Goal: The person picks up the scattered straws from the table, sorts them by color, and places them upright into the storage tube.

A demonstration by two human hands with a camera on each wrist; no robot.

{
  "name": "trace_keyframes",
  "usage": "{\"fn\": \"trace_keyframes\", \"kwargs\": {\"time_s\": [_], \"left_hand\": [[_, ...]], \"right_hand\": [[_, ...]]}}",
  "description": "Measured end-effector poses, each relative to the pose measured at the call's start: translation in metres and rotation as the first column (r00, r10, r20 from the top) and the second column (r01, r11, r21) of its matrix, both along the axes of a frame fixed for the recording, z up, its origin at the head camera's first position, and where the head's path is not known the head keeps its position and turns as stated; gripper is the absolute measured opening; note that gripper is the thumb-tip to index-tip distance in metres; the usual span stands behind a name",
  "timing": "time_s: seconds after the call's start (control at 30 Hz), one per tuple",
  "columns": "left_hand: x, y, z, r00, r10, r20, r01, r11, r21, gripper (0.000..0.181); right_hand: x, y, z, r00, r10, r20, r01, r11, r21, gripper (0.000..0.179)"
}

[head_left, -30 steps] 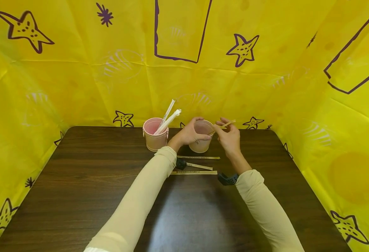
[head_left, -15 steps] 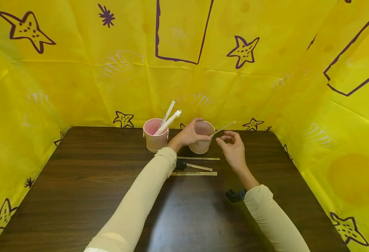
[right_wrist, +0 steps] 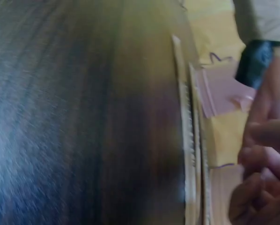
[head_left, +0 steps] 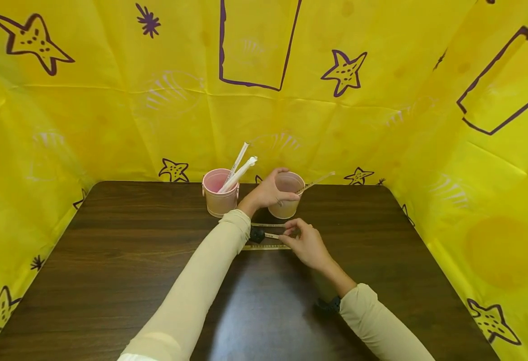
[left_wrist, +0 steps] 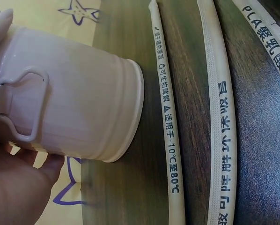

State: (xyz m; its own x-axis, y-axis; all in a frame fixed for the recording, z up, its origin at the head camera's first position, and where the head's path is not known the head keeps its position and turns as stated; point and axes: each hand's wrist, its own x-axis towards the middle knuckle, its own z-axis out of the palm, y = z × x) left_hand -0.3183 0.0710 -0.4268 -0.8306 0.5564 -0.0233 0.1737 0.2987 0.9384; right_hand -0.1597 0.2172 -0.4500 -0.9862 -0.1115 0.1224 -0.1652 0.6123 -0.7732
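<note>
My left hand (head_left: pixel 266 193) grips the rim of the right-hand pale pink bucket (head_left: pixel 284 211), thumb at the front; the left wrist view shows the bucket's wire handle and side close up. A thin paper-wrapped straw (head_left: pixel 319 179) leans in that bucket, sticking out to the right. Three more wrapped straws lie on the table in front: a far straw (left_wrist: pixel 170 136), a middle straw (left_wrist: pixel 222 140) and a near straw (left_wrist: pixel 266 35), all printed with dark text. Over their right ends hovers my right hand (head_left: pixel 309 245), fingers loosely bent; blur softens its wrist view.
To the left stands a second pink bucket (head_left: pixel 220 203) holding white-wrapped straws (head_left: pixel 242 170), one thicker than the other. The dark wooden table (head_left: pixel 133 260) ends at a yellow patterned cloth (head_left: pixel 178 125) behind and at both sides. Dark wrist straps (head_left: pixel 257 234) show at each wrist.
My right hand has let go of the straw, now resting in the right bucket, and moved down and left to the straws on the table. My left hand stays on the bucket.
</note>
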Motion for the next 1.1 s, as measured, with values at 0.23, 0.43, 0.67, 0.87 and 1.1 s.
{"fn": "trace_keyframes", "kwargs": {"time_s": [0.23, 0.43, 0.67, 0.87, 1.1], "left_hand": [[0.000, -0.002, 0.001, 1.000, 0.011, -0.005, -0.011, 1.000, 0.004, 0.095], [0.000, -0.001, -0.001, 1.000, -0.004, 0.007, 0.004, 1.000, 0.013, 0.096], [0.000, 0.000, -0.001, 0.999, -0.022, 0.043, 0.020, 0.999, 0.047, 0.095], [0.000, -0.001, 0.000, 1.000, -0.013, 0.027, 0.012, 0.999, 0.041, 0.096], [0.000, 0.000, -0.001, 0.999, -0.022, 0.045, 0.020, 0.998, 0.055, 0.095]], "right_hand": [[0.001, -0.016, -0.008, 0.977, 0.212, 0.011, -0.211, 0.966, 0.151, 0.018], [0.001, -0.022, -0.012, 0.959, 0.282, 0.037, -0.283, 0.934, 0.217, 0.026], [0.004, -0.021, -0.016, 0.931, 0.365, 0.027, -0.357, 0.892, 0.278, 0.017], [0.008, -0.021, -0.017, 0.931, 0.365, 0.015, -0.349, 0.875, 0.335, 0.010], [0.012, -0.022, -0.015, 0.920, 0.391, 0.025, -0.371, 0.848, 0.380, 0.013]]}}
